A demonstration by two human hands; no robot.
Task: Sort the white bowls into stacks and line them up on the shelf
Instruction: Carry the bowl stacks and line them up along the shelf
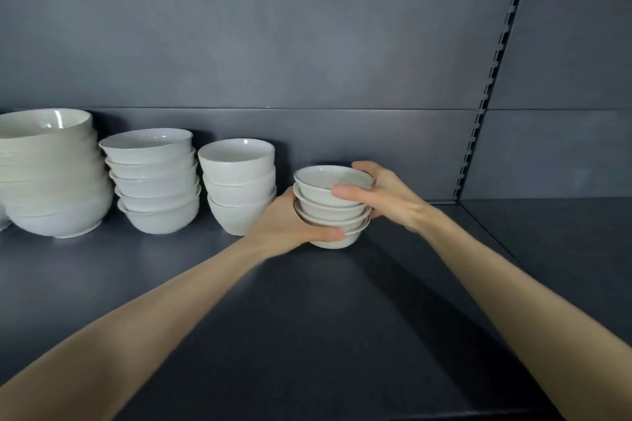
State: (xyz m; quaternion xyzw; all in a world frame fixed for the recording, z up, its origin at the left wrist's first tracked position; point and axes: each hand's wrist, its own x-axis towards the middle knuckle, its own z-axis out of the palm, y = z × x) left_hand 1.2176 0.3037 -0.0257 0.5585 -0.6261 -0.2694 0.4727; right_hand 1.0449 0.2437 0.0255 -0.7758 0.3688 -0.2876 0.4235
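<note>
Shelf (342,318) — dark, matte, with a slotted upright (492,85) at 2 o'clock.

Row of white bowls, running from 9 o'clock toward centre:
- Big stack (51,178), at 9 o'clock, partly cut off by the frame edge; count not legible.
- Medium stack (157,181), just beside it, about five bowls, leaning slightly.
- Cup stack (239,184), three deep bowls, nested, just left of centre.
- Small stack (331,207), four shallow bowls, at centre, last in the row; whether its foot rests on the shelf or sits just above it cannot be told.

Hands:
- Left hand (290,225), curled round the lower left of the small stack, thumb along the bottom bowl, close to or touching the cup stack.
- Right hand (386,195), wrapped round the upper right of the same stack, thumb across the front of the top bowl, fingers behind the rim.

Status, by judgement — sorting looks nearly complete: four stacks graded by size, large to small, in one line along the back. Remaining: seat the small stack level with its neighbours and let go. No loose bowls in view; the shelf from 3 to 6 o'clock holds nothing.
</note>
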